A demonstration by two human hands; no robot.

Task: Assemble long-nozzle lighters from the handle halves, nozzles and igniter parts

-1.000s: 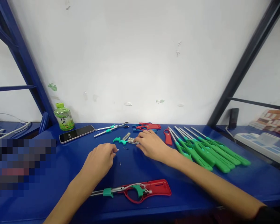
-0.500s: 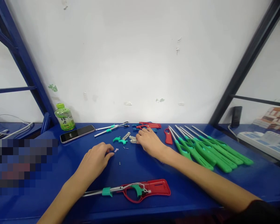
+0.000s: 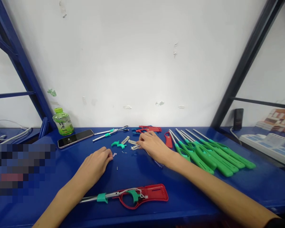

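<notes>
My left hand (image 3: 96,163) rests on the blue bench (image 3: 61,164) with its fingers curled, the tips pinching at a tiny pale part (image 3: 114,155). My right hand (image 3: 152,145) lies further back, fingers bent over small metal pieces (image 3: 133,145) beside two teal trigger parts (image 3: 118,144). Near the front edge lies a half-open red lighter shell (image 3: 133,195) with a metal tube, teal collar and white wire.
A row of several green long-nose lighters (image 3: 211,152) lies to the right. Red shells (image 3: 149,129), a red loop part (image 3: 167,139) and metal tubes (image 3: 109,131) sit at the back. A phone (image 3: 75,138) and a green bottle (image 3: 63,121) stand back left.
The view shifted slightly left. My right hand drew back a little from the metal pieces; my left hand stayed near the tiny part, fingers still curled.
</notes>
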